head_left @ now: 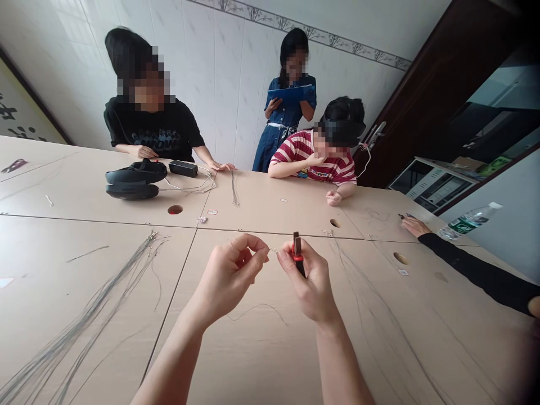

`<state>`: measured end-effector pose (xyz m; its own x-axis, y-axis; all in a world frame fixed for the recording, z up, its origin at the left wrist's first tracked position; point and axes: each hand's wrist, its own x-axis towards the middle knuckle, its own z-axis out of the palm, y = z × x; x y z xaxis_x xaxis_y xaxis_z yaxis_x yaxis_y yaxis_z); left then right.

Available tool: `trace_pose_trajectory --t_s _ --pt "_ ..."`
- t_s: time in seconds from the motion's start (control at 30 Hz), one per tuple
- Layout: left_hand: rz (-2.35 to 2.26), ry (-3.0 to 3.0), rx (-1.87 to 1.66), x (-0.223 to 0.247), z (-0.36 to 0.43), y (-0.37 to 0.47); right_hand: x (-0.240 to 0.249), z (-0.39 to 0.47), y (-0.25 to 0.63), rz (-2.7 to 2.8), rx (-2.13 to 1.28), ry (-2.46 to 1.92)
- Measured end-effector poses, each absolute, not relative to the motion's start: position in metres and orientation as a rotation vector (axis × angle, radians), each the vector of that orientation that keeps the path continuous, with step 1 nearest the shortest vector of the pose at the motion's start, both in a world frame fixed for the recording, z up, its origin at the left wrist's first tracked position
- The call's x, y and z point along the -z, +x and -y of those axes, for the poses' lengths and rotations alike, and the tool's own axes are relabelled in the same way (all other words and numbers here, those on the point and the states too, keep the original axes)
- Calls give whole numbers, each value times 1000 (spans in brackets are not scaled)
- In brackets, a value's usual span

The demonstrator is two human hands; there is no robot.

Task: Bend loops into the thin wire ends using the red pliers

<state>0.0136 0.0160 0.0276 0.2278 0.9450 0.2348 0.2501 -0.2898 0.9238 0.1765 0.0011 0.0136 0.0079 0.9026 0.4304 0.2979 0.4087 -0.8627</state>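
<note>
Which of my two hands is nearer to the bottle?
Right. The right hand is to the left of the bottle; the left hand is farther away on that same side.

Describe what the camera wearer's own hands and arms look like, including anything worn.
The left hand and right hand wear no gloves. The left forearm and right forearm show no sleeve, watch or bracelet. Whether a ring is on the left hand is too small to tell.
</note>
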Motion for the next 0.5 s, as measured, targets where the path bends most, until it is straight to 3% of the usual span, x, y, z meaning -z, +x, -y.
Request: trace_pose_trajectory --t_s 0.5 --pt "-1082 1804 -987 -25 -13 14 -18 3 181 1546 -613 -1021"
